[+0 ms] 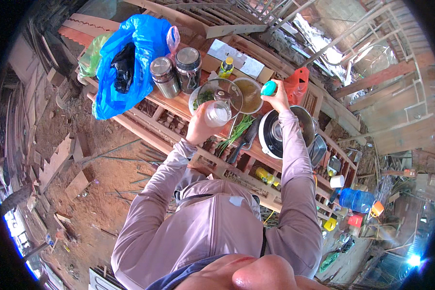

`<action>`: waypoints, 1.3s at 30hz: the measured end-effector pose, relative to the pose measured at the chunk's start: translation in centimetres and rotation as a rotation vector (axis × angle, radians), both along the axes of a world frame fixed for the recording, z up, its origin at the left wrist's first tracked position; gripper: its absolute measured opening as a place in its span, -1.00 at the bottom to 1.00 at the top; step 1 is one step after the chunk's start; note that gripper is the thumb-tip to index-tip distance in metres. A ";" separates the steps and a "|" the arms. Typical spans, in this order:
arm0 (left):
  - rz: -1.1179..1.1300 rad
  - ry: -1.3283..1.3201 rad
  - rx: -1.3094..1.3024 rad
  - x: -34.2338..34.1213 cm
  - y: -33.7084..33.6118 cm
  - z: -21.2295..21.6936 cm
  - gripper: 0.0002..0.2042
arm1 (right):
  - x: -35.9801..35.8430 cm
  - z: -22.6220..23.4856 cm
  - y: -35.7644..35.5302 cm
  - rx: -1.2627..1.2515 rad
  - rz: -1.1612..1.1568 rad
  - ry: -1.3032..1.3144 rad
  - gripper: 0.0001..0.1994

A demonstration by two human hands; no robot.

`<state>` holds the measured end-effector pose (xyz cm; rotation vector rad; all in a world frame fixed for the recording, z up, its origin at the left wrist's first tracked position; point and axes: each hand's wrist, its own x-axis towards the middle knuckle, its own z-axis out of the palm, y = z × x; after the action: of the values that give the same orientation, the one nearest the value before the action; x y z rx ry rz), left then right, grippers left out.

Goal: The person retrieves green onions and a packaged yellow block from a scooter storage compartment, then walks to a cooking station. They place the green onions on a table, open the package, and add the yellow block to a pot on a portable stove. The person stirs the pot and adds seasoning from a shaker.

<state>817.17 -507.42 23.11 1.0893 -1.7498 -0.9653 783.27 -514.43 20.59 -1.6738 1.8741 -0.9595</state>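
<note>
My left hand (200,126) is wrapped round a see-through jar (218,114) with white stuff in it, its mouth uncovered. In my right hand (278,100) is a round green lid (269,88), pinched by the fingers. Just beyond the jar a glass pot lid (232,96) partly covers a bowl of chopped greens (205,95). A bowl of brownish liquid (250,92) stands between the hands. Beneath my right forearm is a white-rimmed electric pot (267,141), partly hidden. Green stalks (234,133) and a dark-handled knife (246,140) lie on the wooden slats nearer me.
Two steel flasks (188,67) and a blue plastic bag (130,58) stand at the far left. A yellow bottle (226,67) is behind the bowls. An orange-red bag (298,84) lies beyond my right hand. At right are a white cup (337,181) and a blue water jug (355,199).
</note>
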 end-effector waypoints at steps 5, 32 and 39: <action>0.025 0.050 -0.095 -3.3 -2.3 -2.0 -0.24 | 1.3 3.4 1.3 -0.132 0.125 -0.056 -0.22; -0.427 0.664 0.344 -6.0 1.8 -2.7 -0.18 | 11.1 16.2 9.0 -0.151 0.567 0.102 -0.20; -0.475 0.252 0.174 -1.6 3.6 -1.4 -0.15 | 14.1 13.1 12.2 -0.191 0.779 0.618 -0.24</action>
<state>815.62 -503.79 21.71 0.6230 -1.7692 -1.4991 797.42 -502.23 33.67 -2.7306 1.2105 -0.3106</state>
